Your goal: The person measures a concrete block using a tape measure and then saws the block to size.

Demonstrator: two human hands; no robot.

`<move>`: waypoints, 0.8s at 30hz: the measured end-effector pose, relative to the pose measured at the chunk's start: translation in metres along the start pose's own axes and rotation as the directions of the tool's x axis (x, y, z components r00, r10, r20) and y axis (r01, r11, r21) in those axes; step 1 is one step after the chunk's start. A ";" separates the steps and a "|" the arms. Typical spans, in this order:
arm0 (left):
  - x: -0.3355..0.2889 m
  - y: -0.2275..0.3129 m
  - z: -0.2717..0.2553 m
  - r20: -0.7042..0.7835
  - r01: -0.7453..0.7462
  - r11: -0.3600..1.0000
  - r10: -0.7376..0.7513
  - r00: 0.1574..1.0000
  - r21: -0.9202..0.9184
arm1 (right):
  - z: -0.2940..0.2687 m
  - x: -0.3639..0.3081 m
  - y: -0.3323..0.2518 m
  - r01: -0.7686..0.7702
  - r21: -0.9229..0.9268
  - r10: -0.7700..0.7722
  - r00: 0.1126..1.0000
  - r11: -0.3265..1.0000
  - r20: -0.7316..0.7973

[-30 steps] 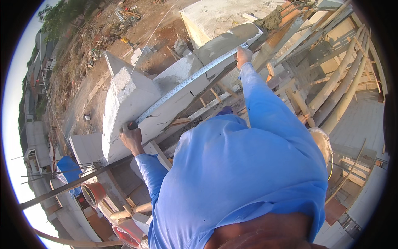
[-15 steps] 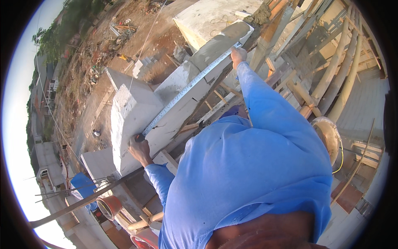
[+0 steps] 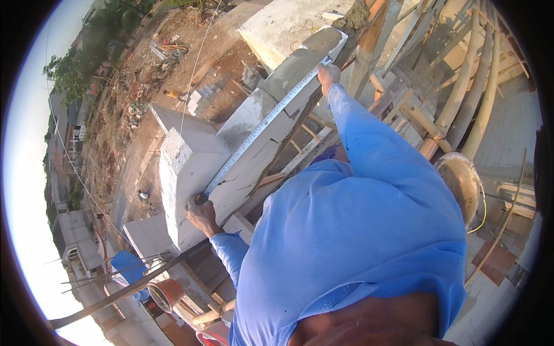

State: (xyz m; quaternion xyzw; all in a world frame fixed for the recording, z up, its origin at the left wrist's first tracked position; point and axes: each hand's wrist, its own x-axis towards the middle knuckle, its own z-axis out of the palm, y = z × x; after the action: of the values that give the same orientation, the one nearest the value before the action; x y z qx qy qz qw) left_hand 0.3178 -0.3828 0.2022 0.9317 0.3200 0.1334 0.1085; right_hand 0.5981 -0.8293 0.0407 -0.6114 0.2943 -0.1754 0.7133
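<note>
My left hand (image 3: 202, 215) is closed around the dark case of a tape measure (image 3: 201, 199), low on the near face of a wall of pale blocks (image 3: 183, 173). From it the whitish blade (image 3: 259, 128) runs out straight, up and to the right along the wall. At the blade's far end my right hand (image 3: 329, 76) grips it with closed fingers, beside a block topped with grey mortar (image 3: 297, 64). Between the hands the blade lies along the upper edge of the block face. Both arms wear blue sleeves.
Bamboo poles (image 3: 453, 98) and timber boards stand at the right, near a round mortar-stained bucket (image 3: 459, 183). An orange-brown bucket (image 3: 165, 294) sits lower left by a long pole (image 3: 124, 293). A string (image 3: 196, 63) crosses above the rubble-strewn ground far below the wall.
The whole view has shifted slightly, so the wall and the left hand sit a little farther right and lower. Both hands keep hold of the stretched tape measure.
</note>
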 end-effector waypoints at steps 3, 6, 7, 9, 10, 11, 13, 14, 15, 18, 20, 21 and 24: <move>0.001 0.001 0.002 -0.002 0.006 1.000 -0.006 1.000 -0.014 | -0.003 0.006 0.004 0.009 0.016 -0.009 1.000 1.000 0.007; 0.004 -0.001 0.004 0.021 0.037 0.999 -0.036 0.999 -0.021 | -0.003 0.006 0.005 -0.006 0.010 0.006 1.000 1.000 -0.004; 0.006 -0.001 0.003 0.031 0.053 0.998 -0.053 0.998 -0.022 | -0.003 0.003 0.002 -0.017 0.013 0.017 1.000 1.000 0.006; 0.005 -0.005 0.004 0.007 0.032 0.999 -0.032 0.999 -0.003 | -0.002 -0.001 -0.004 -0.038 0.021 0.037 0.999 0.999 0.025; 0.004 -0.005 0.005 -0.001 0.021 1.000 -0.021 1.000 0.004 | -0.002 -0.003 -0.005 -0.046 0.047 0.045 0.999 0.998 0.017; 0.004 -0.006 0.005 0.008 0.024 1.000 -0.024 1.000 0.000 | -0.001 -0.004 -0.006 -0.054 0.073 0.054 0.999 0.996 0.008; 0.003 -0.006 0.004 0.024 0.024 1.000 -0.024 0.999 -0.010 | 0.000 -0.003 -0.004 -0.043 0.096 0.043 0.999 0.994 -0.006; 0.003 -0.007 0.005 0.009 0.007 1.000 -0.007 1.000 -0.012 | -0.001 -0.001 -0.002 -0.023 0.093 0.024 1.000 0.995 -0.013; 0.005 -0.009 0.007 -0.007 -0.011 1.000 0.010 1.000 -0.013 | -0.001 0.000 -0.001 -0.004 0.089 0.005 1.000 0.996 -0.019; 0.006 -0.010 0.010 -0.034 -0.029 1.000 0.029 0.999 0.007 | -0.003 0.004 0.004 -0.023 0.077 0.024 1.000 0.997 -0.009; 0.004 -0.008 0.009 -0.044 -0.023 1.000 0.023 0.999 0.014 | 0.000 0.003 0.003 -0.040 0.058 0.041 0.999 0.998 -0.025; 0.004 -0.008 0.009 -0.047 -0.018 1.000 0.019 0.999 0.010 | 0.000 0.003 0.003 -0.048 0.049 0.049 0.998 0.998 -0.033; 0.004 -0.007 0.010 -0.047 -0.014 1.000 0.014 0.999 -0.003 | -0.002 0.004 0.003 -0.025 0.042 0.025 1.000 0.999 -0.004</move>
State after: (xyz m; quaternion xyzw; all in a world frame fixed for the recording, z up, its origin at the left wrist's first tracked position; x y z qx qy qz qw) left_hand 0.3201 -0.3765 0.1914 0.9304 0.3156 0.1566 0.1013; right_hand 0.6000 -0.8326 0.0372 -0.5920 0.2997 -0.1742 0.7276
